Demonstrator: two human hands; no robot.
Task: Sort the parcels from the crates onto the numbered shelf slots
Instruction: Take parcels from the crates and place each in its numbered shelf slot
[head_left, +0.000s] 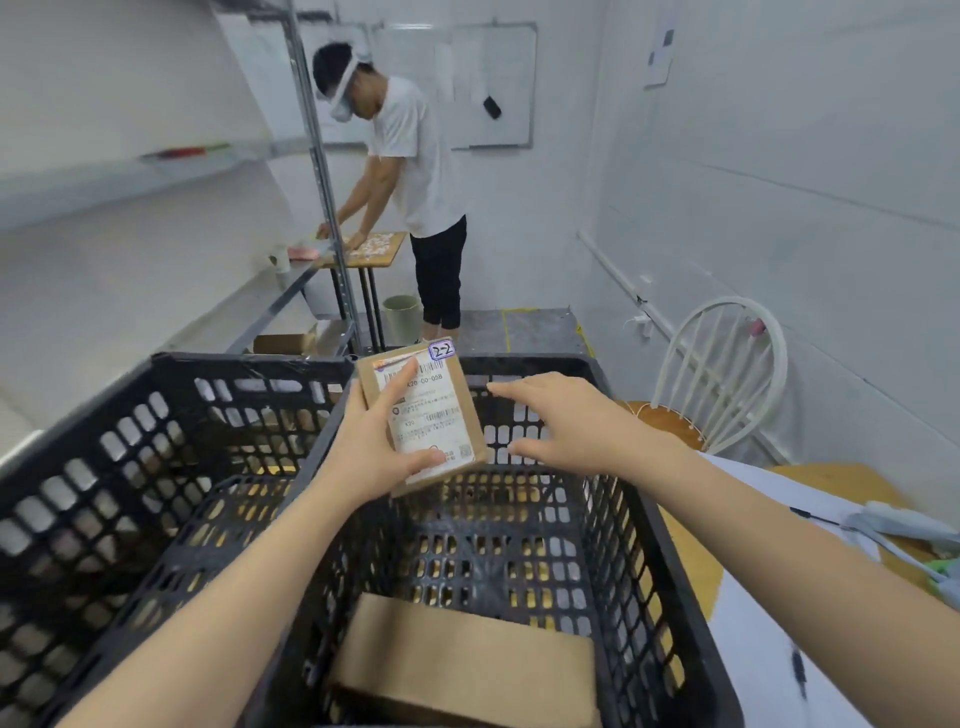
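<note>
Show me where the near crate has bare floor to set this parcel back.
Near crate: the floor is bare between its far wall and the brown box at the near end; a hand passes there. Left crate looks crowded with parcels behind its mesh. Left hand holds the parcel; right hand is open beside it.

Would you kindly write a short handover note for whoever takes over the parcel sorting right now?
Left hand: grips the small parcel marked 22, held above the near crate.
Right hand: open, fingers straight, just right of it.
A brown parcel lies on the near crate's floor.
Done: parcel 22 is out.
Left: place it on the shelf at slot 22, then sort the brown parcel. The second crate has unclear contents.
</note>
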